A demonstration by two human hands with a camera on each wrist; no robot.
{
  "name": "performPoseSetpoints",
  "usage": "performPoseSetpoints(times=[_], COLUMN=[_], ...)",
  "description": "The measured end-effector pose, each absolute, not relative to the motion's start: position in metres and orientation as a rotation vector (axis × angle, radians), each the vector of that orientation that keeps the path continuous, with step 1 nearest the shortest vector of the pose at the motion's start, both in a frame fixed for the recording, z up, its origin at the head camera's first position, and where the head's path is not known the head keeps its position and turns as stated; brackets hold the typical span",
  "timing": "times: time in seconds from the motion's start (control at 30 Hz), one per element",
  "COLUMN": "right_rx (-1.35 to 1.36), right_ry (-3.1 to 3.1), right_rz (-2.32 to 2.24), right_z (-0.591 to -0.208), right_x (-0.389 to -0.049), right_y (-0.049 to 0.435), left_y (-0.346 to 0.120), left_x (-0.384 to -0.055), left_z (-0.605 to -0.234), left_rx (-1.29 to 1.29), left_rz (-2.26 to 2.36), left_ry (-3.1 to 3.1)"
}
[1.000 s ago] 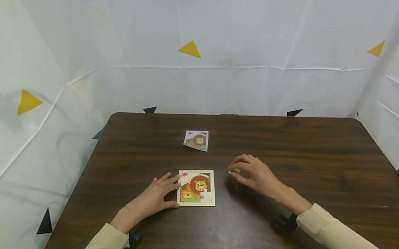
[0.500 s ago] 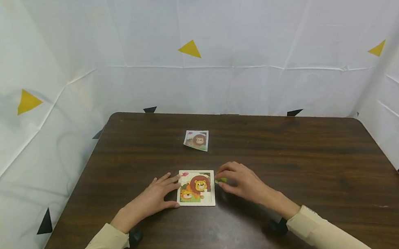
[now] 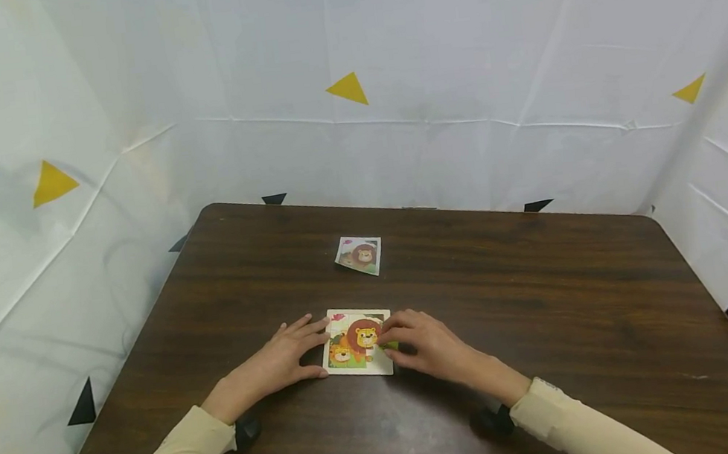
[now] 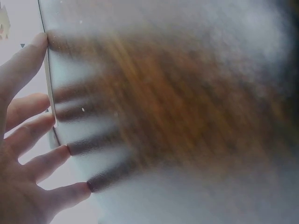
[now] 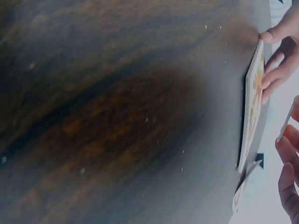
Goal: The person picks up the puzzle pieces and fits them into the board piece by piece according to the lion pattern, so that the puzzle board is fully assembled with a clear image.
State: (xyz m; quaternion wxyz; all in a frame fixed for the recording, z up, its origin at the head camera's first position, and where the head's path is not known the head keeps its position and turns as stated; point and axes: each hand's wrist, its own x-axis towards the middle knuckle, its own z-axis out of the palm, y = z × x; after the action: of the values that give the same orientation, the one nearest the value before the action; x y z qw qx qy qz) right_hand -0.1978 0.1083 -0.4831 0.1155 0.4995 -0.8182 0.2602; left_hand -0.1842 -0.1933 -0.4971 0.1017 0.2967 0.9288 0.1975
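Note:
A square jigsaw puzzle board [image 3: 360, 373] with a lion and a small spotted cat lies flat in front of me, a pale unfilled gap at its lower right. Along its left edge my left hand [image 3: 268, 367] rests with fingers spread, fingertips and thumb touching the frame. Over the board's right side, my right hand [image 3: 436, 344] pinches a green puzzle piece [image 3: 392, 345] between thumb and fingers. The right wrist view shows this thin puzzle piece [image 5: 286, 122] held edge-on above the board; the fingers partly cover it.
A small printed picture [image 3: 360, 255] of the same lion lies behind the board, one corner curled. The dark wooden table [image 3: 547, 296] reaches to white sheet walls [image 3: 450, 37] at the back and sides. Black wrist straps sit at both cuffs.
My right hand has moved left with the green puzzle piece, from beside the board to over its right part. The left hand and the board have stayed in place.

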Motion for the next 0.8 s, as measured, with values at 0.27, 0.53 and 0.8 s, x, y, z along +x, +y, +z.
performPoseSetpoints(times=[0.27,0.53,0.8], right_rx=[1.52,1.543,1.594], right_ry=[-2.389,-2.492,-2.476], right_rz=[0.701,0.592,0.547], right_z=[-0.494,-0.499,-0.497], right_x=[-0.197,-0.193,-0.191], right_y=[0.101,0.098,0.093], left_y=[-0.193,-0.193,-0.193], left_x=[-0.184,-0.183,-0.182], left_z=[-0.497,-0.495,-0.493], left_rx=[0.872,0.892,0.884], left_rz=[0.579,0.58,0.594], left_ry=[2.739,2.752,2.746])
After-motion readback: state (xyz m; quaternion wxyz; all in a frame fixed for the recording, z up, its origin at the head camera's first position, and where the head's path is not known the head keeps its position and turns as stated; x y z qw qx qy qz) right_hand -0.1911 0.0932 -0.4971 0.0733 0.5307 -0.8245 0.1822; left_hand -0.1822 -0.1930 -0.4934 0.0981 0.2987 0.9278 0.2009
